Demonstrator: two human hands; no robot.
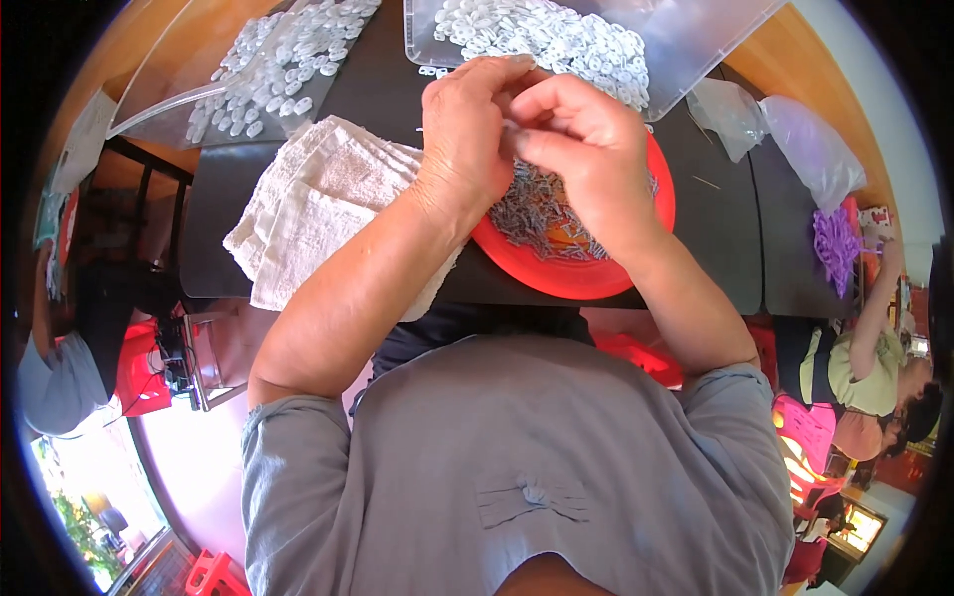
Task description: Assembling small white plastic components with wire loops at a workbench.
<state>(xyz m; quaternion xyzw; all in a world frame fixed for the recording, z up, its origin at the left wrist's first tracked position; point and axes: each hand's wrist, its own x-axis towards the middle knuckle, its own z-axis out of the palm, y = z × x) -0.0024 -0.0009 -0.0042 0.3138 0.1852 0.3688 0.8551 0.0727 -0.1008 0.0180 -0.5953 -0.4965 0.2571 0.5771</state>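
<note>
Both hands meet above the red round basin (596,285), their fingers bent in toward each other. My left hand (472,129) is curled, with its fingertips close to those of the right; whatever it pinches is hidden. My right hand (596,149) closes thumb against forefinger, and any small piece between them cannot be made out. Inside the basin lies a heap of small grey metal screws or pins (542,214). Just beyond the hands is a clear plastic bin (686,60) holding many small white oval plastic pieces (556,45).
A folded cream towel (318,209) lies left of the basin on the dark table (715,238). A clear bag (164,119) with more white pieces (268,84) is at far left. Plastic bags (810,149) and a purple bundle (837,248) sit at right. Another person (870,368) is at far right.
</note>
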